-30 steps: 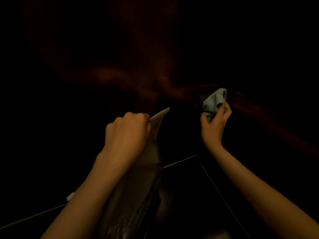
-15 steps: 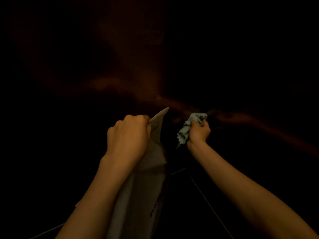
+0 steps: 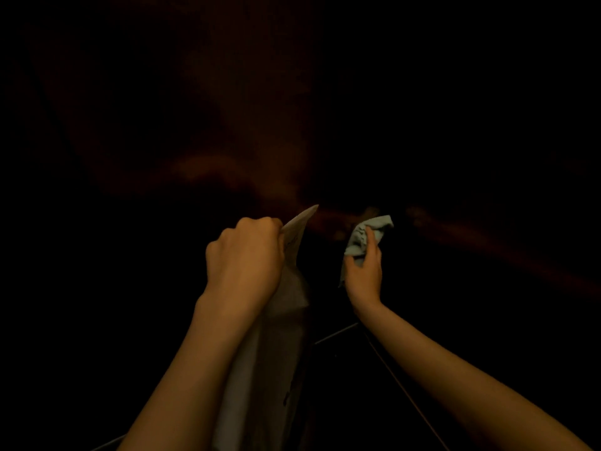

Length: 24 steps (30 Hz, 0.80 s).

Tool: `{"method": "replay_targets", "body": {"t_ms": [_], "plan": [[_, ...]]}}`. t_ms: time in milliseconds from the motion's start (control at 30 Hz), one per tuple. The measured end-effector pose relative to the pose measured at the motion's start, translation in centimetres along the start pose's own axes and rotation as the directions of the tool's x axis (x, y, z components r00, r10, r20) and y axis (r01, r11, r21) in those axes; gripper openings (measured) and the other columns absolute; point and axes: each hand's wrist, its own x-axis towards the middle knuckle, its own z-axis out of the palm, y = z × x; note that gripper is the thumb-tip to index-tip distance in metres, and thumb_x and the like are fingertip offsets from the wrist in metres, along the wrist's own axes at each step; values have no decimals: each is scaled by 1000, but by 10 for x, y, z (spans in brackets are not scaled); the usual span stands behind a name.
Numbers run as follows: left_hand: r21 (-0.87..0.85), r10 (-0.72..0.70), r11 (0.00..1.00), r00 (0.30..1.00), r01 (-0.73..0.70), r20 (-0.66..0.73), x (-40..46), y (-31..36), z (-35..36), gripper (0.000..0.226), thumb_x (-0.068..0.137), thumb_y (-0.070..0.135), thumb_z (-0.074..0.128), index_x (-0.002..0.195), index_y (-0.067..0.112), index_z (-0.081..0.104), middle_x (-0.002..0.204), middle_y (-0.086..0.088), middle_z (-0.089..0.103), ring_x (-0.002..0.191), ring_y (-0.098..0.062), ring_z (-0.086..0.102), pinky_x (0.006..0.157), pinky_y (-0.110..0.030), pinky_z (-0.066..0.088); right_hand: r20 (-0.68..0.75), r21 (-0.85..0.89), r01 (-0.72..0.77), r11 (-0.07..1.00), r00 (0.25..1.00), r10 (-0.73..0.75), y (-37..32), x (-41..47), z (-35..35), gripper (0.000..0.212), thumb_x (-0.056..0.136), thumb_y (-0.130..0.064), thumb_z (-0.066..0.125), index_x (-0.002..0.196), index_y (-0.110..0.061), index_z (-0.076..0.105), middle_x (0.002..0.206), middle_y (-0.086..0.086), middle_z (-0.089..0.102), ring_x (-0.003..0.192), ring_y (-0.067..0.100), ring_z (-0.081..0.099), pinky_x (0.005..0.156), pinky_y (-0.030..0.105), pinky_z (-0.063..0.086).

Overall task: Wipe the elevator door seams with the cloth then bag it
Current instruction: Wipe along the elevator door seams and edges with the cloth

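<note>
The scene is very dark, and little beyond the two arms and what they hold can be made out. The left hand is a closed fist, its grip clamped on the upper edge of a pale bag, which hangs down from that fist along the forearm toward the bottom of the view; one corner of the bag sticks up past the knuckles. The right hand has its grip closed on a bunched light blue-green cloth, thumb and fingers pinching the wad so that part of it rises above the hand and a tail hangs below. The cloth sits just beside the bag's raised corner, apart from it, with a dark gap between. Thin bright lines on the floor below may be the door sill, but the doors themselves cannot be told in the gloom. By my reading the wiping is over and the bagging step is in hand. The next move calls for the bag's mouth to be open enough, which cannot be seen here, and for the cloth to be carried over that edge and let go inside.
</note>
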Motion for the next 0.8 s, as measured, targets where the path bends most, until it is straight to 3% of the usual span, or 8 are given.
{"method": "replay_targets", "body": {"t_ms": [133,300,400,533,633,700,733,800], "plan": [[-11,-1,1000,1000,1,-10,3,-1,0,27,99,33,36,106,23,60,97,-6,63,89,-31,60,61,-34,38,-1,62,-57,996,998,58,-17,2,-1,59,98,-10,41,150,-25,16,155,4,12,136,26,30,89,20,34],[-17,11,1000,1000,-11,-18,2,2,0,26,99,35,36,107,24,59,95,-5,62,88,-30,60,60,-33,37,-125,112,98,989,989,-84,-67,36,-12,57,99,-16,42,150,-22,17,157,2,5,140,23,24,96,21,32],[-25,7,1000,1000,-7,-6,2,2,0,25,99,35,36,105,25,59,94,-4,62,87,-29,60,61,-33,40,-124,87,129,988,985,-117,-64,37,-14,55,99,-16,42,149,-22,21,157,2,4,140,22,23,99,20,30],[-34,14,999,1000,-14,-12,1,4,0,26,98,36,35,102,26,59,94,-4,62,86,-29,60,61,-34,42,-55,76,-55,996,997,59,-16,13,-4,53,99,-12,41,148,-23,25,155,6,10,136,27,29,95,21,34],[-33,23,999,1000,-23,-8,0,3,-1,26,98,35,36,104,26,59,95,-3,63,86,-29,60,60,-33,39,-9,60,-189,980,982,190,2,1,4,53,100,-14,38,148,-27,24,151,8,20,129,31,37,100,34,39],[-30,19,999,1000,-19,-4,-1,2,-2,26,99,35,36,104,26,59,95,-3,63,87,-28,60,60,-33,38,-11,100,-184,978,982,186,-9,4,7,51,100,-16,38,148,-30,25,150,8,22,129,32,38,104,42,41],[-30,18,999,1000,-18,-3,0,1,-2,25,99,35,36,104,26,59,95,-3,63,86,-28,60,60,-33,38,-31,128,-150,980,987,155,-19,8,7,50,100,-16,38,147,-29,27,150,8,22,130,32,38,105,41,40],[-36,15,999,1000,-15,-2,0,-1,-3,25,99,35,36,103,26,59,93,-2,63,85,-27,60,59,-33,38,-72,172,-33,985,996,46,-47,15,1,48,100,-14,39,146,-23,30,151,7,21,132,26,35,101,22,37]]}}
